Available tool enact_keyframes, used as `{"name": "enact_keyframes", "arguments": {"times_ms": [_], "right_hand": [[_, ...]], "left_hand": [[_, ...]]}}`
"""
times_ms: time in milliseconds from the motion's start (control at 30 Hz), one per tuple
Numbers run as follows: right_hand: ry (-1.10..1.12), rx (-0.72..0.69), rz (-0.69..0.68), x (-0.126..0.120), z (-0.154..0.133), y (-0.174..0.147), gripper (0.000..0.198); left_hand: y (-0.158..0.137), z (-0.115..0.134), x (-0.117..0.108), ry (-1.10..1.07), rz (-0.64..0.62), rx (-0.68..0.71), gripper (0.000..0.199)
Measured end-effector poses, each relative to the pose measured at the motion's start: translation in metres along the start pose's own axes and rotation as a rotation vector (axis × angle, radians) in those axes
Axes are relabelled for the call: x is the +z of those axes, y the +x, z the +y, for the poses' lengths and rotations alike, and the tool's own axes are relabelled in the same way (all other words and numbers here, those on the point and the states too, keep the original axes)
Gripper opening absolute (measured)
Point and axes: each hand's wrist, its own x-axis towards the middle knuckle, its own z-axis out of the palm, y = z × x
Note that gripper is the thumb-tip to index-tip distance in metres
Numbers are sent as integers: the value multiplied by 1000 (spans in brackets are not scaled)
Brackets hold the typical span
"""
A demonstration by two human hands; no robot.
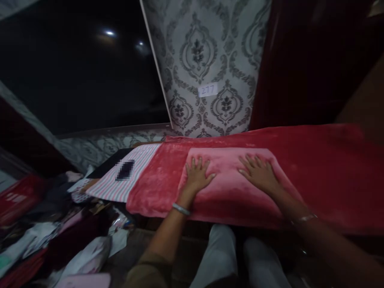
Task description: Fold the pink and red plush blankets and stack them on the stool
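Observation:
A folded pink cloth [225, 180], plush-looking, lies flat on a red blanket [324, 172] spread over a long surface. On the left part of the pink cloth rests my left hand [198, 175], palm down with its fingers spread. My right hand [259, 173] presses flat on the cloth's right part, fingers apart too. Neither hand grips anything. Each wrist wears a metal bangle.
Left of the blanket is a striped cloth [144, 164] with a dark blurred-out patch on it. Clothes and other items [81, 244] are heaped at the lower left. Behind are a large dark screen [90, 72] and patterned wallpaper [198, 44] bearing a paper label [208, 90] marked 277.

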Motion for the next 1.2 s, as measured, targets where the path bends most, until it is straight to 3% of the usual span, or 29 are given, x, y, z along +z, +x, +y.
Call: {"name": "enact_keyframes", "arguments": {"times_ms": [100, 233, 333, 467, 567, 667, 833, 933, 1067, 1133, 1200], "right_hand": [[-56, -16, 49, 31, 18, -11, 58], [-83, -32, 69, 44, 26, -15, 61], [-97, -32, 82, 44, 24, -13, 62], [-102, -31, 88, 45, 22, -12, 62], [-101, -32, 81, 43, 22, -12, 63], [-102, -40, 90, 42, 21, -12, 62], [-104, -25, 66, 46, 23, -15, 63], [-70, 5, -25, 34, 26, -6, 63], [45, 99, -191, -12, 18, 35, 61], [43, 154, -81, -31, 10, 57, 63], [22, 200, 13, -35, 5, 70, 65]], "left_hand": [[-6, -8, 19, -11, 12, 9, 79], [-11, -11, 23, -41, 10, 8, 80], [-7, -9, 8, -48, -69, 10, 81], [22, 2, -32, -3, -237, -12, 72], [54, 10, -49, -14, -186, -30, 67], [71, 7, -35, -32, -91, -77, 68], [67, -11, 14, -91, 14, -175, 75], [66, -14, 23, -111, 28, -172, 77], [69, -12, 20, -98, 28, -182, 76], [70, -11, 20, -91, 22, -189, 76], [70, -11, 20, -94, 19, -191, 76]]}}
